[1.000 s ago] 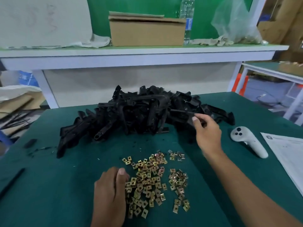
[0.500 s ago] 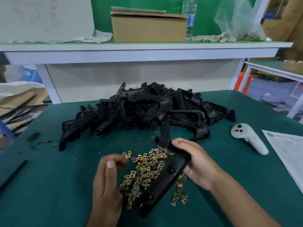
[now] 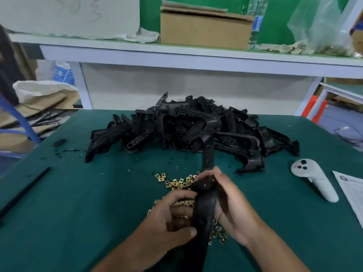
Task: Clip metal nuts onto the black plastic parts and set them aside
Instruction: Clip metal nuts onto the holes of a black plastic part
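— Both hands meet over the green bench (image 3: 82, 213)?
— Yes. The right hand (image 3: 233, 209) curls round a long black plastic part (image 3: 204, 209), which runs from near the pile of black parts (image 3: 188, 130) back toward the person.
— And the left hand (image 3: 172, 216)?
— Its fingers are bent against the part's side; whether they pinch a nut cannot be told.
— Where are the metal nuts (image 3: 176, 182)?
— Scattered on the bench beneath both hands. A white controller (image 3: 314, 179) lies well to the right.
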### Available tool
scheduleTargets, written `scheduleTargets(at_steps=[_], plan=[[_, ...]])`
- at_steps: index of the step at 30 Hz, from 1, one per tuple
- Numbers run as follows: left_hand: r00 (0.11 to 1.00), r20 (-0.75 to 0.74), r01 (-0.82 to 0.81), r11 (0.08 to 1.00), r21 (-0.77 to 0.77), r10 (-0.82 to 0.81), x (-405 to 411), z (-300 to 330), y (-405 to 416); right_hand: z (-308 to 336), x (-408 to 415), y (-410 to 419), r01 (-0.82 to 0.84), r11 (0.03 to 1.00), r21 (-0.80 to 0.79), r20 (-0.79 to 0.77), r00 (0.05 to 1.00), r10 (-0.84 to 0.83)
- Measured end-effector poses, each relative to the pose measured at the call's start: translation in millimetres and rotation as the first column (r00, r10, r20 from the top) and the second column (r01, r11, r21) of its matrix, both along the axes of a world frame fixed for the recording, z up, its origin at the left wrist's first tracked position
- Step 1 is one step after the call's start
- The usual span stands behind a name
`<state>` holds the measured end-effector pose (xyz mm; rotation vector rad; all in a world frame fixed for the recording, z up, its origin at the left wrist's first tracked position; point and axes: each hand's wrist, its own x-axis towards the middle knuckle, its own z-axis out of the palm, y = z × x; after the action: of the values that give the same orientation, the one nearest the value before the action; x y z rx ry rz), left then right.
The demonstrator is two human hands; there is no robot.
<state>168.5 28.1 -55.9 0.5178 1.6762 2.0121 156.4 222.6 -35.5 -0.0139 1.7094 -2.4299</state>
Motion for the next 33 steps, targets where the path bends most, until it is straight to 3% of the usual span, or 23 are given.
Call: scheduleTargets(at_steps=[2, 3, 4, 5, 7, 9, 12, 16, 19, 22, 27, 33], plan=[[0.991, 0.095, -0.107, 0.983, 0.15, 0.094, -2.6, 0.9, 2.8, -3.6, -1.1, 0.4, -0.022, 0.999, 0.033, -0.09, 0.996, 0.025], [0.975, 0.175, -0.174, 0.959, 0.226, 0.135, -4.4, 3.2, 1.4, -7.1, -1.9, 2.5, 0.0, 0.979, 0.202, -0.152, 0.988, 0.032], [0.952, 0.263, -0.235, 0.922, 0.306, 0.156, -6.7, 5.4, -1.7, -10.6, -1.8, 5.1, 0.053, 0.891, 0.45, -0.228, 0.972, 0.057], [0.931, 0.336, -0.275, 0.877, 0.394, 0.141, -9.2, 7.4, -6.5, -14.9, -2.2, 8.8, 0.109, 0.725, 0.68, -0.287, 0.95, 0.126], [0.904, 0.423, -0.307, 0.773, 0.555, 0.055, -13.4, 9.0, -15.9, -26.2, -4.1, 15.8, 0.125, 0.372, 0.92, -0.26, 0.904, 0.341], [0.893, 0.449, -0.309, 0.712, 0.63, -0.01, -16.3, 6.7, -21.1, -31.7, -5.0, 16.7, 0.114, 0.204, 0.972, -0.198, 0.867, 0.458], [0.878, 0.475, -0.346, 0.76, 0.55, 0.057, -18.6, 4.2, -19.9, -31.3, -6.4, 17.7, 0.154, 0.163, 0.975, -0.214, 0.858, 0.466], [0.854, 0.43, -0.419, 0.876, 0.238, 0.291, -17.4, 0.1, -13.8, -28.2, -5.2, 16.7, 0.185, 0.242, 0.953, -0.279, 0.849, 0.448], [0.878, 0.365, -0.411, 0.878, 0.244, 0.309, -14.9, 1.1, -9.6, -25.8, -4.5, 15.3, 0.249, 0.323, 0.913, -0.365, 0.852, 0.376], [0.87, 0.395, -0.429, 0.845, 0.318, 0.294, -13.4, 3.9, -6.8, -22.3, -5.3, 15.8, 0.276, 0.468, 0.84, -0.413, 0.884, 0.221], [0.915, 0.359, -0.319, 0.875, 0.363, 0.185, -8.5, 4.0, -5.3, -9.2, -5.2, 18.1, 0.144, 0.836, 0.53, -0.273, 0.962, 0.007], [0.953, 0.172, -0.271, 0.956, 0.117, 0.249, -2.3, 3.1, -0.4, -1.3, -2.4, 18.8, -0.022, 0.971, 0.238, -0.116, 0.992, 0.051]])
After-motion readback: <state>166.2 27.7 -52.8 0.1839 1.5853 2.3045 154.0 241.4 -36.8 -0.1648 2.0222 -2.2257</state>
